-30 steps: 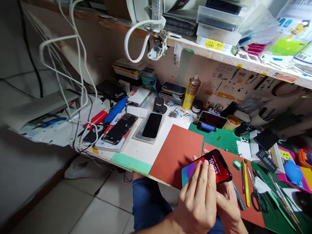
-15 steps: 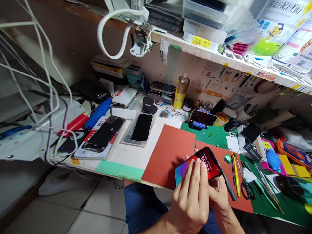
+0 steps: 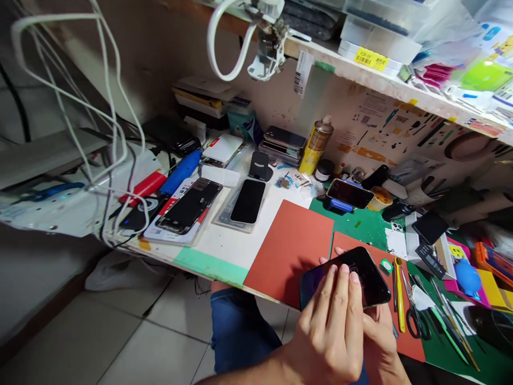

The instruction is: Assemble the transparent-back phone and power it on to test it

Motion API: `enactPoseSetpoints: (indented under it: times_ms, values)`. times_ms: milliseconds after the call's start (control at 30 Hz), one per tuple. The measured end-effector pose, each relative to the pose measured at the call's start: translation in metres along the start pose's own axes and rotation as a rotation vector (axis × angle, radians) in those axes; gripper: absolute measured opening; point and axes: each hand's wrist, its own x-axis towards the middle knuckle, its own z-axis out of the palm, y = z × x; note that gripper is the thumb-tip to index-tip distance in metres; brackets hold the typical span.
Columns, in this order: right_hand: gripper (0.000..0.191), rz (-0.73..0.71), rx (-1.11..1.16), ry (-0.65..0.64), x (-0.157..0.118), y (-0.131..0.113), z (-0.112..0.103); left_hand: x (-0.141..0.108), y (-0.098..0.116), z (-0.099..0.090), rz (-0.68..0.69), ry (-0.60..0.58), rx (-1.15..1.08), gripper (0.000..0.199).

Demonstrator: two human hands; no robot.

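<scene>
A smartphone [image 3: 372, 275] is tilted above the front edge of the bench, its screen facing up and mostly dark with faint clock digits. My right hand [image 3: 380, 334] supports it from below, and its fingertips show past the far edge. Across the screen lie the straight fingers of my left hand [image 3: 334, 326], flat against the glass. They cover the lower middle of the display. Under and behind the phone are red-brown mats [image 3: 294, 240].
Right of the phone lie a yellow-handled tool [image 3: 399, 294], scissors [image 3: 417, 323] and several tweezers. Another phone [image 3: 349, 193] rests on a blue stand. To the left are a dark-screened phone [image 3: 248, 200] and a detached screen [image 3: 190, 206]. White cables [image 3: 114, 107] hang at far left.
The phone's screen has dimmed from a bright coloured lock screen to nearly dark. The head view has shifted, so the bench sits further right. Both hands keep their places on the phone.
</scene>
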Motion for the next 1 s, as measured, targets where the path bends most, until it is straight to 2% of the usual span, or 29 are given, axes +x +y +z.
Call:
enactPoseSetpoints:
  times_ms: [100, 167, 300, 400, 500, 533, 600, 667, 700, 800, 867, 900, 1000]
  values:
    - [0.064, 0.131, 0.317, -0.032, -0.003, -0.002, 0.0, -0.001, 0.001, -0.001, -0.005, 0.018, 0.007, 0.044]
    - [0.064, 0.17, 0.405, -0.016, -0.004, -0.003, 0.001, -0.002, 0.001, -0.001, -0.012, 0.032, 0.009, 0.044]
    - [0.075, 0.176, 0.444, -0.004, -0.004, 0.0, 0.002, -0.002, 0.001, -0.002, 0.014, 0.025, 0.0, 0.043]
    - [0.076, 0.146, 0.44, -0.025, -0.004, 0.005, -0.001, -0.002, 0.001, -0.001, 0.026, 0.016, -0.02, 0.044]
    - [0.077, 0.149, 0.456, -0.007, -0.003, 0.007, -0.003, -0.001, -0.003, -0.001, -0.054, 0.055, -0.127, 0.041]
    - [0.075, 0.163, 0.459, 0.016, -0.002, 0.007, -0.003, 0.0, -0.007, -0.002, -0.143, 0.056, -0.216, 0.038]
    - [0.064, 0.224, 0.45, 0.036, 0.003, 0.005, -0.003, 0.002, -0.019, -0.004, -0.447, -0.044, -0.504, 0.028]
    - [0.048, 0.326, 0.435, -0.013, 0.009, 0.002, -0.001, 0.004, -0.037, -0.006, -0.856, -0.288, -0.908, 0.022]
    - [0.04, 0.379, 0.435, -0.045, 0.013, 0.001, 0.001, 0.004, -0.046, -0.005, -1.032, -0.37, -1.102, 0.02]
    - [0.029, 0.485, 0.447, -0.078, 0.023, 0.0, 0.007, 0.001, -0.068, 0.0, -1.43, -0.357, -1.444, 0.021]
    - [0.03, 0.524, 0.457, -0.076, 0.029, 0.001, 0.013, -0.005, -0.078, 0.007, -1.568, -0.332, -1.503, 0.028]
    - [0.032, 0.548, 0.463, -0.081, 0.033, 0.002, 0.016, -0.009, -0.082, 0.01, -1.587, -0.343, -1.512, 0.031]
    - [0.043, 0.612, 0.466, -0.093, 0.044, 0.006, 0.024, -0.024, -0.094, 0.016, -1.498, -0.339, -1.378, 0.04]
